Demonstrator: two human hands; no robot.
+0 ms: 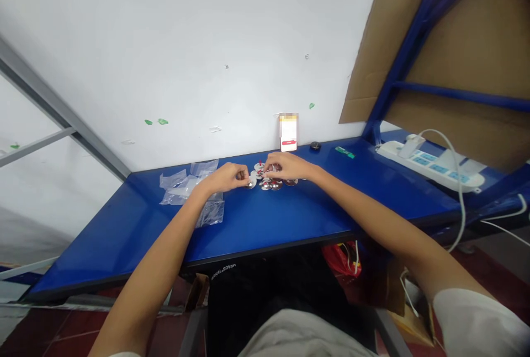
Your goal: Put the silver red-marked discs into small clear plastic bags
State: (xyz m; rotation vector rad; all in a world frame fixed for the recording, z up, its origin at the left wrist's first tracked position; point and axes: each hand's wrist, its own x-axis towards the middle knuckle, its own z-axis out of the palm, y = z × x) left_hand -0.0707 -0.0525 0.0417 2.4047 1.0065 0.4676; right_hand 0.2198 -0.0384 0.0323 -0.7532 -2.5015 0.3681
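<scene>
A cluster of shiny round metal discs, some with red parts, lies on the blue table near the wall. At the left side of the cluster, my left hand is closed in a pinch, its fingertips at the edge of a silver disc. Over the right side of the cluster is my right hand, its fingers curled down among the discs. What the right fingers grip is too small to make out. Several clear plastic bags lie beside and under my left wrist.
A phone with a lit screen leans against the wall. Right of it lie a small black round object and a green item. A white power strip with a looping cable occupies the table's right end, beside a blue frame.
</scene>
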